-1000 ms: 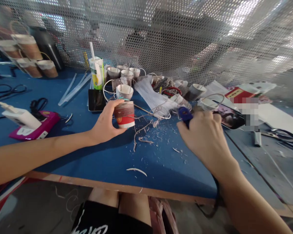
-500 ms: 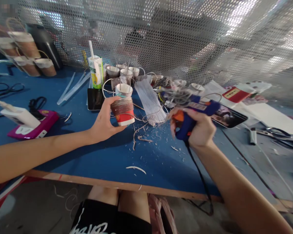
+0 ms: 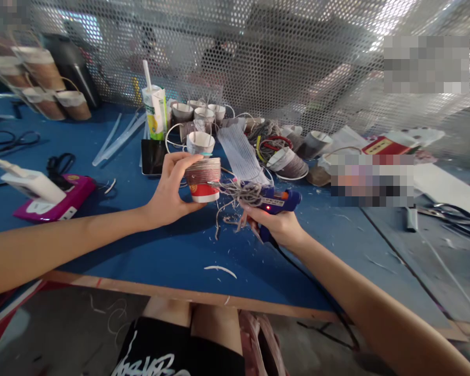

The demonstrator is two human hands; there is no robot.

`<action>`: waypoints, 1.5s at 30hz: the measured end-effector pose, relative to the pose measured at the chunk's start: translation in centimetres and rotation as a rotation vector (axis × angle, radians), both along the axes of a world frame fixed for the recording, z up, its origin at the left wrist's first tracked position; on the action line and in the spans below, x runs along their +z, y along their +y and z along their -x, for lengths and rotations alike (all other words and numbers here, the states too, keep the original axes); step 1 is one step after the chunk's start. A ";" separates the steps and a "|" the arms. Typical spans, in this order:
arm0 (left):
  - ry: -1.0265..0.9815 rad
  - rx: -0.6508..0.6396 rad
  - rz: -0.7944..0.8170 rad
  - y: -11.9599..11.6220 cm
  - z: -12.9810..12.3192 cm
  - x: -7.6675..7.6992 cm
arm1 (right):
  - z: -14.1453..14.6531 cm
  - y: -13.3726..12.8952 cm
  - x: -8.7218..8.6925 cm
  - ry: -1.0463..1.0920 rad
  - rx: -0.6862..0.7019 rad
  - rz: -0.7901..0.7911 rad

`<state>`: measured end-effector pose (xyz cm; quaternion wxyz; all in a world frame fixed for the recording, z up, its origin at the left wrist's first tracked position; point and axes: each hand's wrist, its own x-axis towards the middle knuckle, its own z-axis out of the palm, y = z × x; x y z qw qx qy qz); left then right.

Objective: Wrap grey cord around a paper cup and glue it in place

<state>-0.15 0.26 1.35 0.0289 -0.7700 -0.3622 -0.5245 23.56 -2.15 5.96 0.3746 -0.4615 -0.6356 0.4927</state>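
My left hand (image 3: 170,185) grips a red paper cup (image 3: 204,191) whose upper part is wound with brownish cord (image 3: 207,169). Blue tape or a blue strip shows at the cup's top edge, near my fingertips. In my right hand (image 3: 280,224) is a blue hot glue gun (image 3: 276,201) with a small red light lit. Grey stringy strands are bunched around the gun's front end. Its tip is at the right side of the cup, by the lower edge of the winding; whether it touches I cannot tell. A black cable trails from the gun's handle.
Cord-wrapped cups (image 3: 288,164) and a bundle of grey cord (image 3: 268,136) lie behind my hands. A drink carton (image 3: 154,112) and dark phone (image 3: 152,156) sit at centre-left. A purple power strip (image 3: 78,196) is left, scissors (image 3: 450,211) right. Perforated metal (image 3: 180,47) stands behind.
My right hand has brought the glue gun leftward and turned it, so its tip now points at the cup. My left hand has shifted the cup slightly right.
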 end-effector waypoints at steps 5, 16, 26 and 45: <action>-0.013 -0.051 0.023 0.2 0.2 -0.2 | 0.1 0.0 0.2 -0.048 0.005 -0.065; -0.076 -0.090 0.044 0.1 -0.1 -0.3 | 0.1 0.0 -0.2 -0.082 -0.010 -0.153; -0.215 -0.148 0.148 0.2 -0.2 -0.7 | -0.1 0.1 0.1 -0.130 -0.103 -0.203; -0.312 -0.188 0.200 0.5 -0.5 -0.9 | -0.5 0.3 0.4 -0.098 -0.176 -0.074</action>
